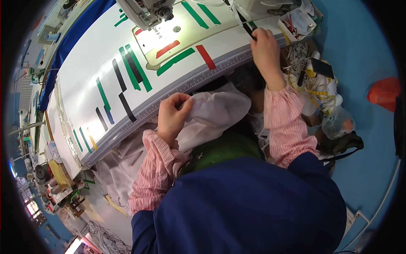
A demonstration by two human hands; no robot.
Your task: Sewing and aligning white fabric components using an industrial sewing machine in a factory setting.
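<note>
Fingers (185, 105) of my left hand (171, 116) are curled inward, thumb and forefinger drawn together in a pinch at the edge of a pale greyish cloth (220, 106). The cloth bunches to the right of that hand, in front of my body and just below the front edge of the desk (78, 99). My left forearm rises from below in a pink striped sleeve (154, 169). My right arm reaches farther forward, its hand (266, 53) back-up over the desk's right part, fingers bent down close together beside a black strip (247, 28); I cannot tell whether they grip anything.

White and glossy, the desk carries green, red and black strips, with a ruler band (190, 79) along its curved front edge. Lamplight glares beneath the sewing machine (146, 12). At the right corner a white box (285, 30) holds small odds and ends. Beyond lies a blue floor (359, 55), with a red bag (384, 91) farther right.
</note>
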